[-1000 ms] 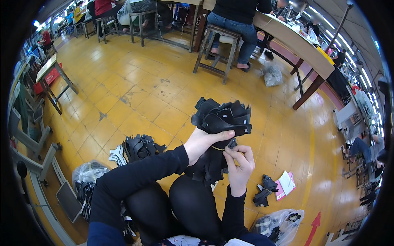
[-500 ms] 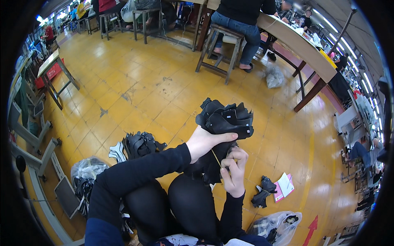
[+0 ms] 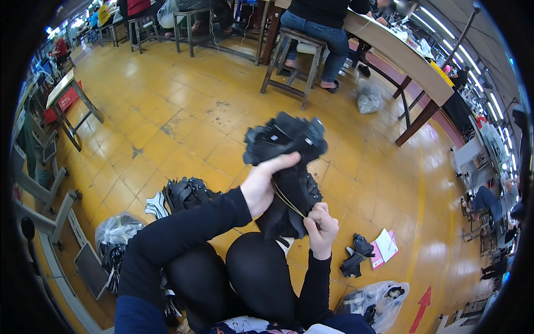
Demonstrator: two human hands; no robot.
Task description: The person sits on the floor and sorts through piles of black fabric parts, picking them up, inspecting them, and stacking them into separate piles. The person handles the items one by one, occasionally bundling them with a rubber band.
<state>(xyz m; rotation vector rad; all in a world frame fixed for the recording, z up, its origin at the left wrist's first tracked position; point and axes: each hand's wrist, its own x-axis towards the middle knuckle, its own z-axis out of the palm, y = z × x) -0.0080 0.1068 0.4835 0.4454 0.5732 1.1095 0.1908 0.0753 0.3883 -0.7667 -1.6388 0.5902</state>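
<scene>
My left hand point(image 3: 260, 186) is closed round the middle of a thick bundle of black cut pieces point(image 3: 285, 136), thumb across the top. The pieces fan out above the grip, with small white labels on some, and more of them hang below it. A thin yellow rubber band point(image 3: 288, 204) runs round the lower part of the bundle. My right hand point(image 3: 321, 228) pinches that band and stretches it out to the lower right. Parts of the bundle behind the left hand are hidden.
Left of my knees lie a pile of black pieces point(image 3: 192, 195), grey-white pieces point(image 3: 156, 205) and a filled plastic bag point(image 3: 118, 228). To the right are a tied black bundle point(image 3: 357, 255), pink and white papers point(image 3: 385, 246) and another plastic bag point(image 3: 384, 309). A person sits on a stool point(image 3: 293, 67) ahead.
The bundle and my left hand have moved up and a little left, tilting. My right hand has shifted slightly, and the rubber band is now drawn out longer between the hands.
</scene>
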